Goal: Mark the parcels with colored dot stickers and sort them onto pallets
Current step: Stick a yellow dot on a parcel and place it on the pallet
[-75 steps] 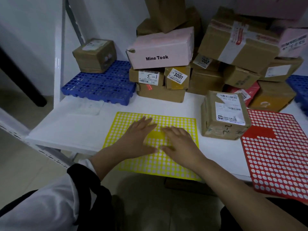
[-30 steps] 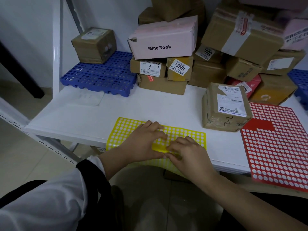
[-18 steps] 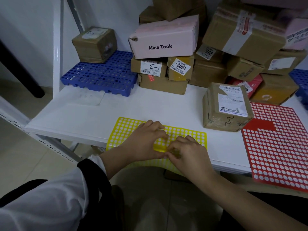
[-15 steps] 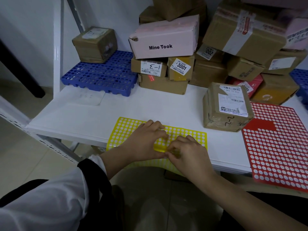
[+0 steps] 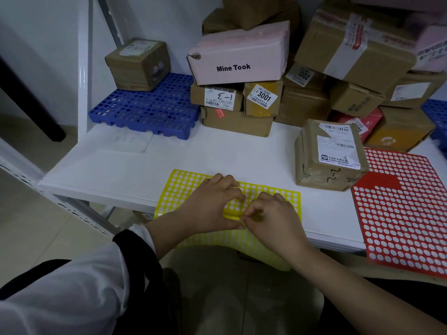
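Observation:
A yellow dot-sticker sheet [image 5: 183,189] lies on the white table and hangs over its front edge. My left hand [image 5: 212,204] grips the sheet by a bare yellow patch. Touching it from the right, my right hand [image 5: 271,216] pinches at the sheet with thumb and forefinger; whether a sticker is between them is hidden. A brown taped parcel marked "2-2" [image 5: 329,155] stands to the right of the sheet. A red dot-sticker sheet [image 5: 401,204] lies further right. One brown parcel [image 5: 137,64] sits on the blue pallet [image 5: 145,110] at the back left.
A pile of several parcels fills the back, with a pink "Mine Took" box [image 5: 239,54] on brown boxes labelled "1-3" [image 5: 217,97] and "3001" [image 5: 262,97]. Another blue pallet [image 5: 436,117] shows at the right edge. A white shelf post [image 5: 84,68] rises at the left.
Both hands drew the yellow sheet toward the table's front edge, so it now overhangs. The flat hands curled into a pinch on it. In the last half second almost nothing moved.

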